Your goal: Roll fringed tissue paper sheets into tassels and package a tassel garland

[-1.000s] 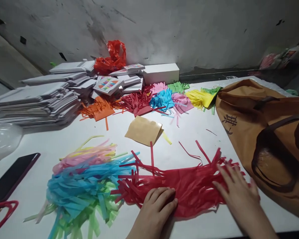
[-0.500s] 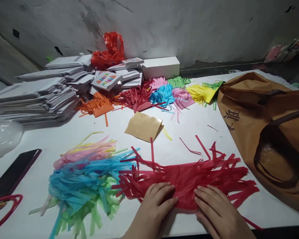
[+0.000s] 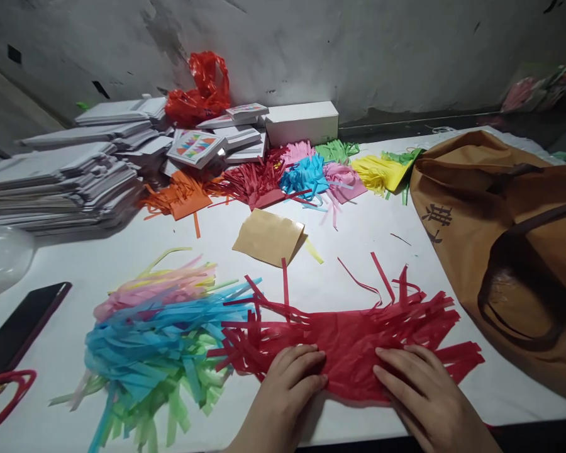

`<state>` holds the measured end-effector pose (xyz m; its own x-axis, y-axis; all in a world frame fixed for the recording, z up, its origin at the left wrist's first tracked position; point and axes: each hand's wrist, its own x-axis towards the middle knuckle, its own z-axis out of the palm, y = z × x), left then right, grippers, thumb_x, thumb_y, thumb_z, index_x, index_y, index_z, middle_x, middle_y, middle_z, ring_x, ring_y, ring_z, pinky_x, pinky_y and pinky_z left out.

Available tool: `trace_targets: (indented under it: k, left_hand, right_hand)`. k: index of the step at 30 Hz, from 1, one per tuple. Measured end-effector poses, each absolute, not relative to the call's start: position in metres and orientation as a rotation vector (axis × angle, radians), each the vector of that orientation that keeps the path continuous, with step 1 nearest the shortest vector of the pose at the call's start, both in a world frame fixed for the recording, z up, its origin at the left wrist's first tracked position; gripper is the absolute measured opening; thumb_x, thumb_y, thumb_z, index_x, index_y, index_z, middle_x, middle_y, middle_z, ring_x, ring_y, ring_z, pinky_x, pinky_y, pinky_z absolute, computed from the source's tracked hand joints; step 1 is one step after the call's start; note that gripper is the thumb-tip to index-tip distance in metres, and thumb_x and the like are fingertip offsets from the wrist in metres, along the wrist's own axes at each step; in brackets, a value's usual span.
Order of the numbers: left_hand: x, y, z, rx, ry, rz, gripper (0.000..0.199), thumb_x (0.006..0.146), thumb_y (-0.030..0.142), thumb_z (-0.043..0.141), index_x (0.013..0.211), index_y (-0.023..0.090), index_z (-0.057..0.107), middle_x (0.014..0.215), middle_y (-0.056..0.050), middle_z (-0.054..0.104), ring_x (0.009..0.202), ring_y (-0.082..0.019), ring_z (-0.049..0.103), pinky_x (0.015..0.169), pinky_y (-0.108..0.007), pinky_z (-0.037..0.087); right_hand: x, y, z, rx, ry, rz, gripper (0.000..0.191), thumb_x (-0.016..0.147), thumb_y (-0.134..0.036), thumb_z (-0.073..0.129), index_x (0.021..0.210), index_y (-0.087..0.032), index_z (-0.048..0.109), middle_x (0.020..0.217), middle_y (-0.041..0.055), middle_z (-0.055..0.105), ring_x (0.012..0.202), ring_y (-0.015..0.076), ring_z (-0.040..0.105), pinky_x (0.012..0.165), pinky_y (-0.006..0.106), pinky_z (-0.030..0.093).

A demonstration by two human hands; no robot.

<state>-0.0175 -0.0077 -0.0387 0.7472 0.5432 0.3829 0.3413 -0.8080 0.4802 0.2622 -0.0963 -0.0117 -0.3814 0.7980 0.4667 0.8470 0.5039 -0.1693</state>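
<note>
A red tissue paper sheet with fringed ends (image 3: pixel 346 352) is spread out in front of me, its strips fanning to both sides. On its left part rests my left hand (image 3: pixel 290 384), fingers stretched out flat over the paper, thumb hidden. My right hand (image 3: pixel 419 384) lies on the right part in the same way, fingers extended and slightly apart. Bare red paper shows between the two hands. Left of them is a loose pile of blue fringed tissue paper (image 3: pixel 155 333), with pink, yellow and green strips around it.
A folded tan card (image 3: pixel 268 236) lies beyond the red paper. Behind it are orange (image 3: pixel 186 198) and other coloured tassels, a white box (image 3: pixel 302 123) and stacked white packets (image 3: pixel 51 182). A brown bag (image 3: pixel 495 251) is at right, a phone (image 3: pixel 23 327) at left.
My right hand has shifted slightly to the right, widening the gap between my hands. My left hand stays at the same part of the red paper. The view has moved slightly.
</note>
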Motion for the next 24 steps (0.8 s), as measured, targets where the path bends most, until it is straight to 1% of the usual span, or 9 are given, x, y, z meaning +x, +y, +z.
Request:
trace_targets:
  k: [3, 5, 7, 9, 11, 14, 16, 19, 24]
  left_hand:
    - [-0.018, -0.007, -0.042, 2.532, 0.670, 0.767, 0.021, 0.099, 0.011, 0.050, 0.110, 0.021, 0.066, 0.125, -0.012, 0.071, 0.126, -0.025, 0.058, 0.105, -0.043, 0.047]
    - [-0.017, -0.005, -0.042, 2.520, 0.663, 0.802, 0.021, 0.100, 0.012, 0.050, 0.110, 0.021, 0.065, 0.124, -0.012, 0.071, 0.126, -0.025, 0.059, 0.104, -0.043, 0.048]
    - [-0.016, -0.004, -0.038, 2.524, 0.661, 0.799, 0.020, 0.099, 0.012, 0.051, 0.108, 0.022, 0.066, 0.122, -0.012, 0.072, 0.123, -0.025, 0.060, 0.101, -0.042, 0.050]
    - [-0.015, -0.003, -0.032, 2.528, 0.673, 0.771, 0.019, 0.098, 0.010, 0.052, 0.105, 0.022, 0.066, 0.120, -0.012, 0.073, 0.121, -0.025, 0.062, 0.099, -0.042, 0.051]
    - [-0.014, -0.003, -0.027, 2.517, 0.682, 0.760, 0.019, 0.098, 0.009, 0.053, 0.103, 0.021, 0.066, 0.119, -0.011, 0.073, 0.120, -0.025, 0.062, 0.098, -0.041, 0.052]
    - [-0.014, -0.004, -0.028, 2.473, 0.704, 0.765, 0.017, 0.098, 0.010, 0.054, 0.102, 0.022, 0.066, 0.119, -0.011, 0.072, 0.119, -0.024, 0.062, 0.096, -0.040, 0.052]
    - [-0.015, -0.005, -0.035, 2.439, 0.719, 0.781, 0.016, 0.099, 0.012, 0.054, 0.101, 0.022, 0.066, 0.120, -0.011, 0.072, 0.119, -0.024, 0.061, 0.097, -0.041, 0.052]
    - [-0.016, -0.007, -0.045, 2.399, 0.731, 0.804, 0.017, 0.099, 0.014, 0.053, 0.101, 0.023, 0.067, 0.122, -0.010, 0.070, 0.121, -0.025, 0.059, 0.100, -0.044, 0.049]
    - [-0.018, -0.008, -0.035, 2.402, 0.746, 0.735, 0.016, 0.099, 0.017, 0.054, 0.101, 0.024, 0.068, 0.123, -0.010, 0.070, 0.121, -0.025, 0.059, 0.101, -0.043, 0.049]
  right_hand:
    - [0.265, -0.096, -0.015, -1.350, -2.204, -0.078, 0.033, 0.093, -0.003, 0.051, 0.116, -0.020, 0.070, 0.125, 0.0058, 0.071, 0.116, 0.0195, 0.063, 0.106, 0.038, 0.042]
    - [0.264, -0.096, -0.012, -1.352, -2.144, -0.078, 0.029, 0.093, -0.004, 0.052, 0.110, -0.018, 0.071, 0.118, 0.0059, 0.073, 0.111, 0.0188, 0.065, 0.105, 0.037, 0.042]
    - [0.261, -0.095, -0.008, -1.356, -2.115, -0.083, 0.026, 0.094, -0.004, 0.052, 0.108, -0.016, 0.070, 0.115, 0.0079, 0.073, 0.111, 0.0193, 0.064, 0.105, 0.037, 0.041]
    - [0.258, -0.096, -0.005, -1.344, -2.116, -0.062, 0.025, 0.093, -0.004, 0.052, 0.108, -0.015, 0.069, 0.115, 0.0090, 0.072, 0.113, 0.0203, 0.063, 0.105, 0.037, 0.040]
    - [0.256, -0.098, -0.004, -1.323, -2.138, -0.025, 0.026, 0.092, -0.005, 0.055, 0.109, -0.018, 0.069, 0.114, 0.0071, 0.072, 0.112, 0.0201, 0.063, 0.105, 0.037, 0.040]
    - [0.251, -0.099, -0.006, -1.326, -2.177, 0.017, 0.025, 0.093, -0.011, 0.060, 0.114, -0.022, 0.069, 0.115, 0.0027, 0.072, 0.110, 0.0196, 0.063, 0.108, 0.037, 0.036]
    - [0.245, -0.098, -0.008, -1.338, -2.170, 0.033, 0.022, 0.094, -0.017, 0.063, 0.114, -0.023, 0.069, 0.114, 0.0016, 0.072, 0.108, 0.0198, 0.064, 0.109, 0.037, 0.034]
    - [0.233, -0.095, -0.011, -1.352, -2.132, 0.048, 0.017, 0.096, -0.016, 0.060, 0.109, -0.022, 0.070, 0.108, 0.0020, 0.072, 0.103, 0.0194, 0.065, 0.107, 0.039, 0.032]
    - [0.214, -0.091, -0.014, -1.385, -1.893, 0.064, 0.024, 0.099, -0.011, 0.048, 0.094, -0.021, 0.070, 0.093, 0.0017, 0.073, 0.093, 0.0182, 0.066, 0.104, 0.040, 0.035]
